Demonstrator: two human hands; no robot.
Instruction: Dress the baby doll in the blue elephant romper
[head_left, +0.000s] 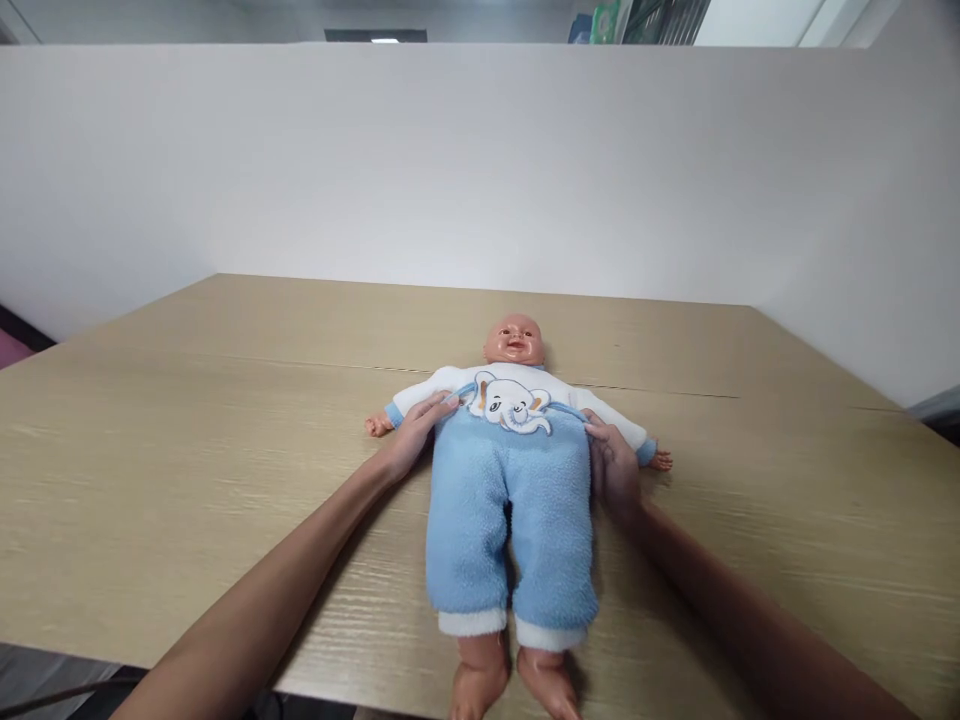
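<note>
A baby doll [514,341] lies on its back on the wooden table [225,450], head away from me, bare feet at the near edge. It wears a white top with an elephant picture and fluffy light-blue trousers [510,510] with white cuffs. My left hand [416,432] pinches the trousers' waistband on the doll's left side in the picture. My right hand [611,462] grips the waistband on the other side. Both hands have their fingers closed on the fabric.
A white partition wall [480,160] stands behind the table and along its right side. The table's near edge runs under the doll's feet.
</note>
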